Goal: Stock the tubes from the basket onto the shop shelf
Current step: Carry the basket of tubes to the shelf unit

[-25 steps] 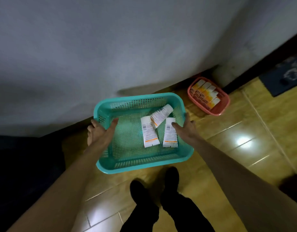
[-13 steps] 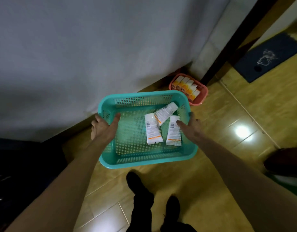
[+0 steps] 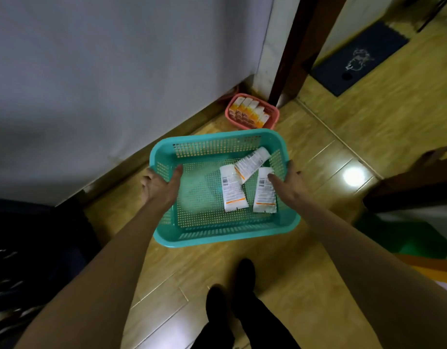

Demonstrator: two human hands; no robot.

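I hold a teal perforated basket (image 3: 217,238) out in front of me above the floor. My left hand (image 3: 160,186) grips its left rim, thumb inside. My right hand (image 3: 289,183) grips the right rim, thumb over the edge. Three white tubes with orange stripes lie in the right half of the basket: one flat on the left (image 3: 232,190), one on the right (image 3: 264,195) by my right thumb, and one (image 3: 252,162) lying slanted across their tops. No shop shelf is in view.
A pink basket (image 3: 272,114) packed with orange-and-white boxes sits on the floor by a grey wall (image 3: 116,71). A dark door frame (image 3: 298,46) and a blue mat (image 3: 358,59) lie beyond. My dark-trousered legs (image 3: 232,311) stand on wooden flooring. Dark objects lie left and right.
The view has swung to the right while I carry the basket; the door frame and mat have come into sight. Both hands keep their grip and the tubes have hardly shifted.
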